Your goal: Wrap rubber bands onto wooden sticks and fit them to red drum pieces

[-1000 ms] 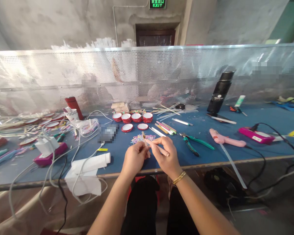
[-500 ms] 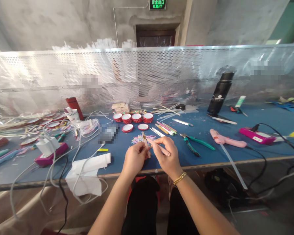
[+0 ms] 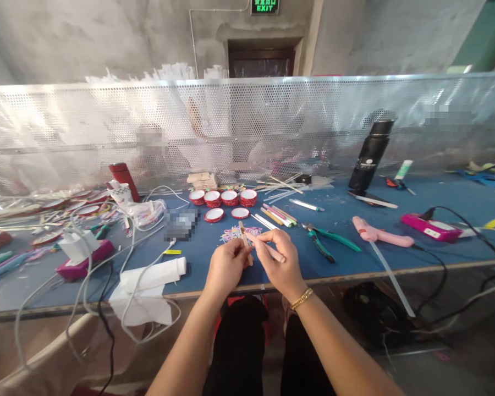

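My left hand [image 3: 227,267] is closed around a flat wooden craft stick [image 3: 243,235], which stands nearly upright with a dark patch near its top. Pinched in my right hand [image 3: 282,264] is a pale pink marker pen [image 3: 278,255]; its tip end points left and meets or nearly meets the stick. Both hands are over the table's front edge. Just behind them lies a pile of small coloured strips [image 3: 230,234], partly hidden by the fingers. Several red-rimmed round tins or lids [image 3: 230,198] stand beyond it, mostly in stacks.
Coloured pens [image 3: 278,215] and green-handled pliers [image 3: 322,242] lie to the right, then a pink glue gun [image 3: 381,236] with its cord. A black flask [image 3: 371,157] stands farther back. On the left are a white roll [image 3: 154,274], cables and a magenta power block [image 3: 86,260].
The view has shifted very slightly. Both hands keep the same grip on stick and pen, with hardly any movement.
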Demonstrator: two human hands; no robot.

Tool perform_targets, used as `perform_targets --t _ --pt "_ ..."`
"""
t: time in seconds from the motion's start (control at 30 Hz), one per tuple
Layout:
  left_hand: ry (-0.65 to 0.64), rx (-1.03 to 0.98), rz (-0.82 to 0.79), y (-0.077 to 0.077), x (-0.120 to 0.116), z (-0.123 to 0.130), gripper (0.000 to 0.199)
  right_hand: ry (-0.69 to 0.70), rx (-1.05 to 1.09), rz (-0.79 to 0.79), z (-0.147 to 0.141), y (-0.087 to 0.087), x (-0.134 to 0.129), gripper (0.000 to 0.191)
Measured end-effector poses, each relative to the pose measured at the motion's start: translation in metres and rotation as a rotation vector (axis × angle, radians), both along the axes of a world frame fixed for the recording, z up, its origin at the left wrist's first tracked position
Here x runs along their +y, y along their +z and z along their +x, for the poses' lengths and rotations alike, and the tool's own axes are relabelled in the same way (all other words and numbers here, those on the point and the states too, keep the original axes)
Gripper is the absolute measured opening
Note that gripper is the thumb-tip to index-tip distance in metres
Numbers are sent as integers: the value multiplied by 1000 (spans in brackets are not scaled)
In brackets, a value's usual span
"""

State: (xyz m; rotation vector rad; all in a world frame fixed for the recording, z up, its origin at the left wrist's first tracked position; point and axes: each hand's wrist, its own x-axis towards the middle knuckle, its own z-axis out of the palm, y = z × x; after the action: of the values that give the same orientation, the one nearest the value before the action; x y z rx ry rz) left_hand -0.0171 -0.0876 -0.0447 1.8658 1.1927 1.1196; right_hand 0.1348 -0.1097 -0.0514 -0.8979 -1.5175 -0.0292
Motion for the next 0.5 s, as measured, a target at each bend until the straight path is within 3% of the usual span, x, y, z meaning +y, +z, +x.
perform_targets --t 0.5 --pt "12 18 -3 2 -1 0 32 -6 5 -20 0 1 0 8"
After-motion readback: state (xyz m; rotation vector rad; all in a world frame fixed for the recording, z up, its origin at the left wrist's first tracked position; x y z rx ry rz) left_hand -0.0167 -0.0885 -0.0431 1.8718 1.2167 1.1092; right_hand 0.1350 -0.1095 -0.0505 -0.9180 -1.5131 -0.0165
